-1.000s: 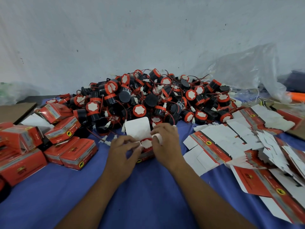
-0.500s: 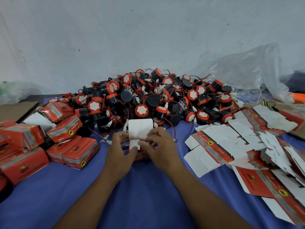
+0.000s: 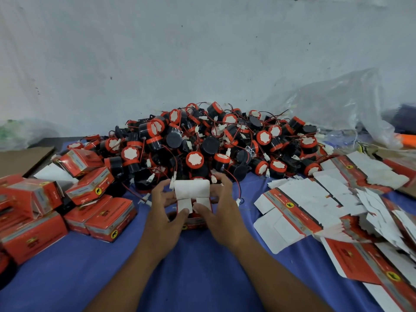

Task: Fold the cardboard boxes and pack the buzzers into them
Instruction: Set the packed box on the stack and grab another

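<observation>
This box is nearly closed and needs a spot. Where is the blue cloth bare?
Bare cloth lies nearest the person: between the forearms, and beside each, bordered by the packed boxes left and flat cartons right. Crowded: the buzzer pile just behind the left hand and right hand.

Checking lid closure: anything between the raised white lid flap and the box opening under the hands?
Only the thumbs of the left hand and right hand, pressing the two side flaps down on the box; the lid flap stands up behind them.
</observation>
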A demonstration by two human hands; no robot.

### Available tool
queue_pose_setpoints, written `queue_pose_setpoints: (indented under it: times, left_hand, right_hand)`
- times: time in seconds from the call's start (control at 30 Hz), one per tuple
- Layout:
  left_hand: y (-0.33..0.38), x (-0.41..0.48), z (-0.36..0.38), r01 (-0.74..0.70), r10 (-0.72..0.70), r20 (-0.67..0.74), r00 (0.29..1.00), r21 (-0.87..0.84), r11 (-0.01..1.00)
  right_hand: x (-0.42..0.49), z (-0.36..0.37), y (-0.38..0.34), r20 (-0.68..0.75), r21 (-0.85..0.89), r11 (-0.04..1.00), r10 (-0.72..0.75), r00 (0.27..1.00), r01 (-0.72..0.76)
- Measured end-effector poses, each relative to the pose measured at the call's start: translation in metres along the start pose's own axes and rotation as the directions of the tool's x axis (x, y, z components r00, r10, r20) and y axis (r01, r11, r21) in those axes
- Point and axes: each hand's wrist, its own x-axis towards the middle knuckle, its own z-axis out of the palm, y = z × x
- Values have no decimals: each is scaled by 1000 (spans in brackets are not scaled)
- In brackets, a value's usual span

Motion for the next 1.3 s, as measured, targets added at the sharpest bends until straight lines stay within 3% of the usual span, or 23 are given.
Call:
queue_pose_setpoints:
  times: [0.27, 0.5, 0.7, 0.83, 0.97, 1.1, 1.3]
  left_hand:
    - [2, 0, -2, -48, 42, 40, 998, 151, 987]
    - [1, -1, -3, 79, -78, 64, 995, -14, 997]
    - [0, 0, -8, -14, 5, 70, 998, 127, 992]
    - [1, 1, -9, -40, 33, 58, 998, 135, 990]
    - [-2, 1, -10, -35, 29, 61, 998, 108, 994]
    - [-4, 2, -11, -19, 9, 88, 996, 110, 994]
    - [-1, -1, -12, -20, 0, 143, 990, 137, 990]
  right_hand:
    - [0, -8, -3, -8, -18, 983, -184, 983, 184]
    - [-1, -9, 2, 102, -14, 998, -58, 993, 60]
    - [1, -10, 5, 123, -15, 997, -74, 990, 77]
    - [6, -11, 7, 108, 20, 998, -61, 992, 59]
    - [5, -13, 12, 222, -100, 984, -121, 967, 146]
    - [4, -16, 14, 317, -90, 983, -125, 940, 161]
    - [3, -18, 15, 339, 12, 1000, -22, 941, 19]
